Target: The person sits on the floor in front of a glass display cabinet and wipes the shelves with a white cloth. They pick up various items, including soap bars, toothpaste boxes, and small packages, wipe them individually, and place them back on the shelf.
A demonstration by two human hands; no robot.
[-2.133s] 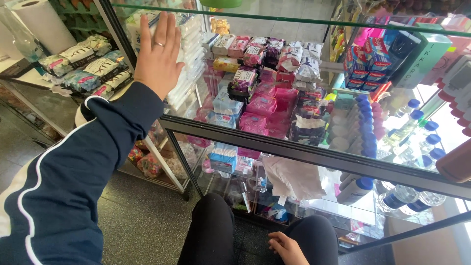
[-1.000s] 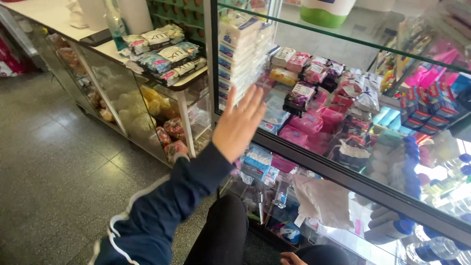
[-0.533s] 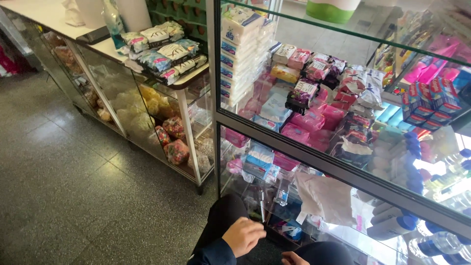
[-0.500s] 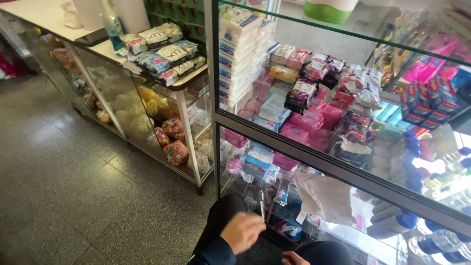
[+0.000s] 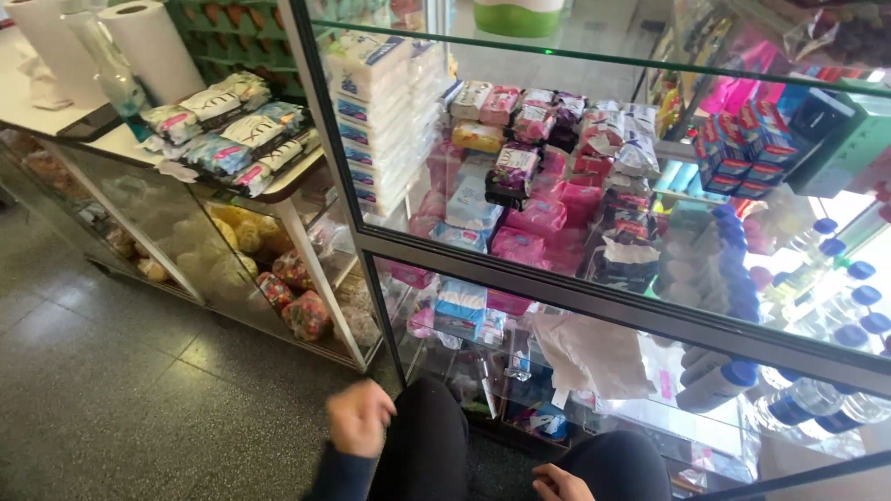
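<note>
Head view looks down past a dark-framed glass display case [image 5: 594,306] to the person's own lap. Left hand [image 5: 360,417] hangs low beside the left knee of the black trousers [image 5: 432,445], blurred, its fingers curled loosely inward and holding nothing; a dark blue sleeve cuff [image 5: 342,468] shows below the wrist. Right hand [image 5: 564,484] sits at the bottom edge, resting near the right knee, only its knuckles and thumb showing, so whether it is spread or curled I cannot tell. Both hands are well apart, one on each side of the lap, and neither touches the case.

Nearest the hands, behind the lower pane, lies a crumpled sheet of translucent white plastic wrap [image 5: 594,357] and a blue and white soft packet [image 5: 461,311]. On the shelf above lie glossy pink soft packets [image 5: 538,227], and at the left of that shelf a tall stack of white paper-wrapped bars [image 5: 385,121]. Clear plastic bottles with blue caps [image 5: 835,278] fill the right end. To the left, a white countertop [image 5: 111,144] carries shiny wrapped soap bars [image 5: 223,125] and a white paper roll [image 5: 148,42]. Below it, round pale bundles in clear bags [image 5: 232,255] crowd a glass cabinet. Underfoot is speckled grey stone tile [image 5: 121,390].
</note>
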